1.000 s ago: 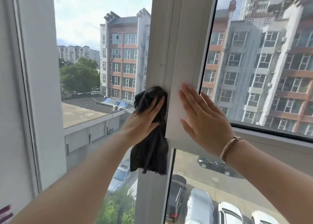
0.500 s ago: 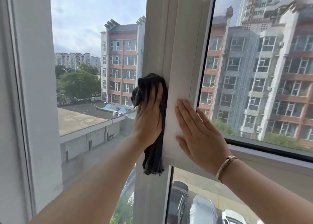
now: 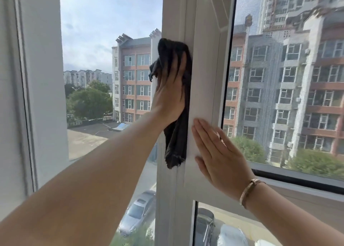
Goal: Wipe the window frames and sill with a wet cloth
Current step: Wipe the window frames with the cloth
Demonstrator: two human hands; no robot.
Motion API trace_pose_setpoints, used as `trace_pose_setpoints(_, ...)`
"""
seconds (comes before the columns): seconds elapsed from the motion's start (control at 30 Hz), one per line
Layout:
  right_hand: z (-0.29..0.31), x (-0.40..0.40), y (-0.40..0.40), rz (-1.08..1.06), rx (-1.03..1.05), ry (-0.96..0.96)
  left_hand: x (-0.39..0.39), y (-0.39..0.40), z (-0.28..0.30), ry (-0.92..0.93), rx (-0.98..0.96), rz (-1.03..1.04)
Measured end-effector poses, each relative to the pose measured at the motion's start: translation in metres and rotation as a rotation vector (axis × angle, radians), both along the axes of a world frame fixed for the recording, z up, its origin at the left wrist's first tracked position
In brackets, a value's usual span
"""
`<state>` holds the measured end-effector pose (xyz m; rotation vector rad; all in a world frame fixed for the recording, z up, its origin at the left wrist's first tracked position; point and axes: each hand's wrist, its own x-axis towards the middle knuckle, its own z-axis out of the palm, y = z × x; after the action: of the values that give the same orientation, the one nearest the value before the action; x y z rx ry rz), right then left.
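A white vertical window frame post point(image 3: 202, 63) runs down the middle of the view. My left hand point(image 3: 170, 91) presses a dark grey cloth point(image 3: 176, 145) flat against the post's left edge with straight fingers; the cloth's tail hangs below the hand. My right hand point(image 3: 217, 156), a bracelet at its wrist, lies flat and open on the post's face just below and to the right of the cloth.
To the left is an open window gap with a white side frame point(image 3: 37, 96) beyond it. A mesh-covered pane point(image 3: 288, 89) fills the right, above a horizontal frame rail point(image 3: 301, 186). Parked cars and buildings lie far below outside.
My left hand has slid the cloth upward along the post's left edge. My right hand has stayed flat on the post, now lower relative to the cloth.
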<state>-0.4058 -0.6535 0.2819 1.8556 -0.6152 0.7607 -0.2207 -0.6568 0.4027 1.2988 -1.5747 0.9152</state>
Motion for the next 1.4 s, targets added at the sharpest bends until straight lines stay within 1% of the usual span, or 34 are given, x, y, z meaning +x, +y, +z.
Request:
trace_pose_setpoints(0.1, 0.014, 0.005, 0.006, -0.021, -0.003, -0.049, 0.001, 0.006, -0.011, -0.022, 0.008, 0.016)
trace_pose_setpoints(0.17, 0.032, 0.013, 0.009, -0.032, -0.008, -0.112, 0.006, 0.013, -0.026, -0.048, 0.073, -0.004)
trace_pose_setpoints(0.27, 0.049, 0.022, 0.011, -0.058, -0.016, -0.134, 0.012, 0.025, -0.051, -0.076, 0.184, -0.015)
trace_pose_setpoints(0.37, 0.055, 0.028, 0.013, -0.078, 0.013, -0.165, 0.01, 0.03, -0.062, -0.084, 0.201, 0.006)
trace_pose_setpoints(0.43, 0.067, 0.033, 0.014, -0.084, -0.005, -0.197, 0.009, 0.027, -0.047, -0.087, 0.165, 0.001)
trace_pose_setpoints(0.5, 0.093, 0.038, 0.013, -0.084, -0.027, -0.272, 0.008, 0.021, -0.013, -0.071, 0.109, -0.019)
trace_pose_setpoints(0.57, 0.12, 0.042, 0.012, -0.083, -0.031, -0.375, 0.009, 0.017, 0.023, -0.044, 0.093, -0.024)
trace_pose_setpoints(0.67, 0.136, 0.047, 0.008, -0.063, -0.029, -0.429, 0.009, 0.01, 0.044, -0.103, 0.031, 0.007)
trace_pose_setpoints(0.77, 0.13, 0.056, 0.005, -0.053, -0.03, -0.478, 0.013, 0.004, 0.019, -0.132, -0.01, 0.028)
trace_pose_setpoints(0.93, 0.134, 0.067, 0.004, -0.046, -0.097, -0.549, 0.018, 0.01, -0.08, -0.192, 0.041, 0.05)
trace_pose_setpoints(1.0, 0.135, 0.071, 0.003, -0.039, -0.12, -0.571, 0.021, 0.009, -0.092, -0.199, 0.036, 0.04)
trace_pose_setpoints(1.03, 0.136, 0.072, 0.001, -0.037, -0.122, -0.575, 0.022, 0.008, -0.087, -0.194, 0.048, 0.025)
trace_pose_setpoints(1.1, 0.134, 0.073, -0.001, -0.036, -0.102, -0.586, 0.02, 0.006, -0.057, -0.17, 0.063, -0.023)
trace_pose_setpoints(1.23, 0.133, 0.073, -0.002, -0.041, -0.077, -0.557, 0.019, -0.002, 0.051, -0.154, -0.064, 0.0)
trace_pose_setpoints(1.3, 0.136, 0.07, -0.001, -0.027, -0.079, -0.547, 0.023, -0.001, 0.101, -0.172, -0.07, -0.011)
trace_pose_setpoints(1.33, 0.139, 0.069, 0.001, -0.005, -0.086, -0.556, 0.025, -0.001, 0.116, -0.181, -0.054, -0.019)
trace_pose_setpoints(1.4, 0.15, 0.067, 0.005, 0.033, -0.107, -0.57, 0.027, -0.003, 0.123, -0.194, -0.042, -0.018)
